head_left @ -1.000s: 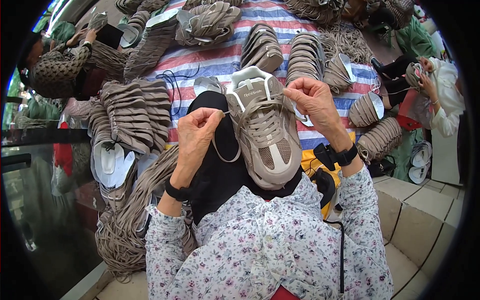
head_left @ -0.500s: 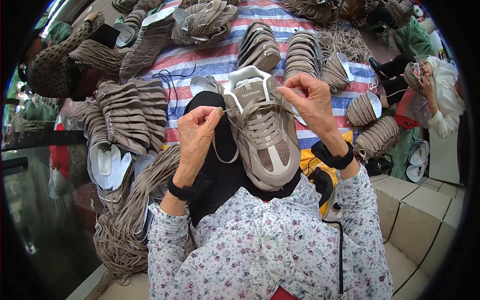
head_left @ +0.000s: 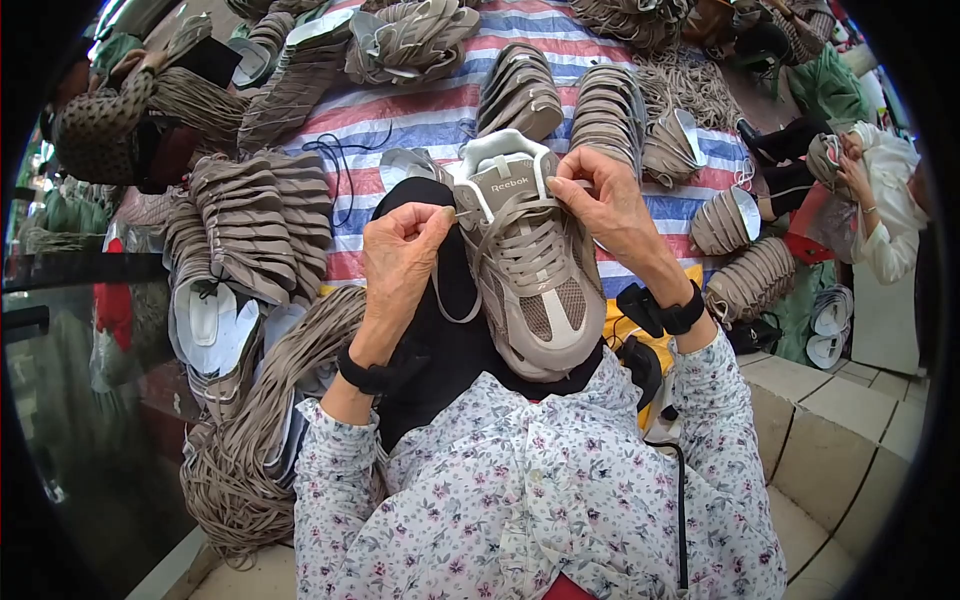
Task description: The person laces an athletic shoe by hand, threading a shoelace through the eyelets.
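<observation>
A beige and grey sneaker upper (head_left: 545, 335) lies on the black cloth over my lap, toe toward me, its white-lined collar pointing away. A beige shoelace (head_left: 518, 236) crosses its front through the eyelets, and a loose loop hangs at its left side. My left hand (head_left: 403, 255) is closed in a pinch at the upper's left edge, on the lace's end. On the other side, my right hand (head_left: 610, 205) grips the upper's right eyelet edge near the collar, thumb on top; its other fingertips are partly hidden behind the edge.
Stacked uppers (head_left: 255, 235) and a heap of loose laces (head_left: 245, 475) lie at my left. More stacks rest on the striped sheet (head_left: 420, 130) ahead. A person in a white top (head_left: 890, 190) handles an upper at right; another person (head_left: 105, 125) sits far left. Tiled ledge (head_left: 810, 420) right.
My right hand has moved slightly left and now grips the upper's eyelet edge. My left hand has shifted a little right and up, nearer the upper. The upper has barely moved.
</observation>
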The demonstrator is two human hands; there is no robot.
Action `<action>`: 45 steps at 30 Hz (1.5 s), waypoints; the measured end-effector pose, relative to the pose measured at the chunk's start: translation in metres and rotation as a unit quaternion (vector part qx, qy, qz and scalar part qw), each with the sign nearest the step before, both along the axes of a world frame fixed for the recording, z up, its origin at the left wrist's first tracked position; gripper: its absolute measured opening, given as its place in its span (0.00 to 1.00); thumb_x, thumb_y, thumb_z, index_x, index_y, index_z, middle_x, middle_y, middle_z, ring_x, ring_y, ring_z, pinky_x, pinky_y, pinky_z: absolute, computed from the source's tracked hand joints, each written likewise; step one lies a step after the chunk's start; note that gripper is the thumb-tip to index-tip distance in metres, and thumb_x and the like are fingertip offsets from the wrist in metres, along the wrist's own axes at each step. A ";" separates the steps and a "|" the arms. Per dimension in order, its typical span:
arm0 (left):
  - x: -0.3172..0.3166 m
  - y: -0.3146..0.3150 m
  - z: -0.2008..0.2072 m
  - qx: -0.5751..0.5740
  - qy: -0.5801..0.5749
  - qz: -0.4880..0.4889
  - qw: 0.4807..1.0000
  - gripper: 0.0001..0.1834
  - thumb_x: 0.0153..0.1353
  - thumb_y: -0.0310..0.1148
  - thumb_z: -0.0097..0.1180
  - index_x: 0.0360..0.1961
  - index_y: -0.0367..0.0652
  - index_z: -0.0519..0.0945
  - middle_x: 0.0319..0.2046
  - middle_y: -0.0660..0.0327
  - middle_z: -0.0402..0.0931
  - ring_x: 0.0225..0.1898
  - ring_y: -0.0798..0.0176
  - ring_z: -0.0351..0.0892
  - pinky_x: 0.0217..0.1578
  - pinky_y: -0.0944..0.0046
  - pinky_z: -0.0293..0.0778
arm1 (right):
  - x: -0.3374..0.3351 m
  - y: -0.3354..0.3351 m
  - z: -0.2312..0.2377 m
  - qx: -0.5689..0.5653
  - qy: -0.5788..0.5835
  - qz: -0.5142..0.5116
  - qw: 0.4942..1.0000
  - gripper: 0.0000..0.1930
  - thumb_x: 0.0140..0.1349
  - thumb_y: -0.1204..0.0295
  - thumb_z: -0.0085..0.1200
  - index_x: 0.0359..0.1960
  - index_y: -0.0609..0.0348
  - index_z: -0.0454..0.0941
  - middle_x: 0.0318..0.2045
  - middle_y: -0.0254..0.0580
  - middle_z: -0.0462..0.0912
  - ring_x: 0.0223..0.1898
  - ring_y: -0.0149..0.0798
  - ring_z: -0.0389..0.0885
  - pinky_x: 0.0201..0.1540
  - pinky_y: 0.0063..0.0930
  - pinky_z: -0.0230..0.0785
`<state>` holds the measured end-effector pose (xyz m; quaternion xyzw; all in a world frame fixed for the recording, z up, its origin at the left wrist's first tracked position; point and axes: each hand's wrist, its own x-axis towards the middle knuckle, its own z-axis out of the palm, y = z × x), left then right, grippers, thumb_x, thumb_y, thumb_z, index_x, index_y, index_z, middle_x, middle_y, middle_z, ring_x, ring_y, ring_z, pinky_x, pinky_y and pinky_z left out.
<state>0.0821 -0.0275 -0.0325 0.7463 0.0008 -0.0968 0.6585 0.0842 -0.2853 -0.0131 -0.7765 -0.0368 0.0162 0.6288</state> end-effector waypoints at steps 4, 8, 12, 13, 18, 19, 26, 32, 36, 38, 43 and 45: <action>0.000 0.001 0.000 0.002 0.006 0.003 1.000 0.12 0.66 0.37 0.63 0.38 0.37 0.86 0.25 0.73 0.78 0.21 0.83 0.64 0.21 0.80 0.58 | 0.004 0.000 0.006 -0.027 -0.004 -0.013 1.000 0.05 0.64 0.76 0.58 0.32 0.61 0.75 0.26 0.26 0.73 0.28 0.18 0.68 0.29 0.15 0.62; 0.000 -0.001 0.000 -0.016 0.008 -0.003 1.000 0.12 0.66 0.37 0.63 0.37 0.37 0.86 0.25 0.73 0.78 0.21 0.82 0.64 0.21 0.79 0.59 | 0.007 0.001 0.004 -0.006 -0.024 -0.025 0.999 0.04 0.63 0.77 0.57 0.33 0.62 0.74 0.27 0.29 0.75 0.29 0.20 0.72 0.31 0.18 0.66; 0.000 -0.002 0.002 -0.019 0.009 -0.005 1.000 0.12 0.65 0.36 0.63 0.37 0.37 0.86 0.24 0.73 0.77 0.21 0.82 0.64 0.20 0.79 0.59 | 0.003 0.012 0.016 -0.147 -0.123 -0.036 0.981 0.05 0.61 0.81 0.56 0.36 0.63 0.73 0.27 0.37 0.77 0.28 0.26 0.75 0.31 0.22 0.68; 0.000 -0.002 0.001 -0.018 0.006 -0.002 1.000 0.12 0.65 0.36 0.63 0.37 0.37 0.85 0.24 0.73 0.77 0.20 0.82 0.64 0.20 0.79 0.59 | 0.005 0.016 0.016 -0.147 -0.123 -0.036 0.981 0.05 0.61 0.81 0.56 0.36 0.63 0.73 0.27 0.37 0.77 0.28 0.26 0.75 0.31 0.22 0.68; 0.000 -0.003 0.003 -0.020 0.002 0.008 1.000 0.11 0.65 0.36 0.63 0.36 0.37 0.85 0.23 0.73 0.75 0.20 0.82 0.65 0.20 0.79 0.59 | 0.009 0.013 0.004 -0.168 -0.188 -0.027 0.967 0.05 0.60 0.82 0.57 0.34 0.65 0.73 0.25 0.38 0.79 0.26 0.27 0.76 0.30 0.22 0.68; 0.000 -0.004 0.004 -0.030 0.008 0.005 1.000 0.11 0.65 0.36 0.63 0.35 0.37 0.85 0.23 0.73 0.75 0.20 0.82 0.65 0.20 0.79 0.59 | 0.009 0.012 0.001 -0.101 -0.128 -0.033 0.986 0.05 0.60 0.82 0.57 0.34 0.65 0.73 0.25 0.37 0.79 0.26 0.25 0.75 0.30 0.21 0.68; 0.000 -0.010 0.004 -0.038 0.001 -0.010 0.999 0.12 0.65 0.37 0.63 0.34 0.37 0.84 0.21 0.73 0.74 0.20 0.81 0.65 0.20 0.79 0.61 | 0.001 0.010 0.006 -0.131 -0.188 -0.022 0.973 0.06 0.59 0.80 0.61 0.37 0.63 0.78 0.27 0.35 0.79 0.28 0.27 0.77 0.33 0.22 0.70; -0.002 -0.018 0.003 0.013 -0.035 0.003 0.999 0.12 0.65 0.36 0.63 0.32 0.36 0.83 0.19 0.73 0.73 0.19 0.81 0.67 0.19 0.78 0.62 | 0.017 0.018 0.022 -0.258 -0.309 0.034 0.915 0.03 0.52 0.75 0.65 0.27 0.59 0.83 0.28 0.37 0.81 0.36 0.40 0.77 0.42 0.37 0.66; -0.004 -0.026 0.003 0.136 -0.170 0.041 0.975 0.10 0.60 0.31 0.63 0.28 0.35 0.80 0.17 0.64 0.74 0.17 0.70 0.71 0.19 0.68 0.66 | 0.024 0.028 0.013 -0.253 -0.223 0.092 0.937 0.03 0.50 0.73 0.64 0.27 0.56 0.85 0.28 0.34 0.81 0.42 0.40 0.75 0.50 0.42 0.56; -0.004 -0.029 0.007 0.190 -0.228 0.052 0.954 0.09 0.57 0.29 0.62 0.25 0.34 0.79 0.16 0.56 0.75 0.15 0.60 0.75 0.20 0.62 0.69 | 0.026 0.030 0.009 -0.254 -0.209 0.103 0.939 0.04 0.50 0.72 0.64 0.28 0.56 0.85 0.28 0.34 0.81 0.42 0.40 0.75 0.50 0.42 0.56; -0.002 -0.033 0.017 0.263 -0.341 0.008 0.902 0.08 0.55 0.27 0.62 0.23 0.35 0.76 0.18 0.53 0.77 0.20 0.49 0.78 0.23 0.56 0.71 | 0.029 0.033 0.013 -0.236 -0.167 0.135 0.948 0.05 0.48 0.74 0.63 0.28 0.58 0.86 0.28 0.38 0.83 0.40 0.43 0.77 0.51 0.40 0.62; 0.002 -0.033 0.016 0.253 -0.308 -0.009 0.917 0.08 0.55 0.28 0.62 0.24 0.35 0.77 0.18 0.54 0.77 0.19 0.52 0.78 0.22 0.58 0.71 | 0.031 0.034 0.013 -0.217 -0.165 0.146 0.951 0.05 0.48 0.74 0.64 0.28 0.59 0.85 0.28 0.38 0.82 0.37 0.41 0.76 0.45 0.37 0.65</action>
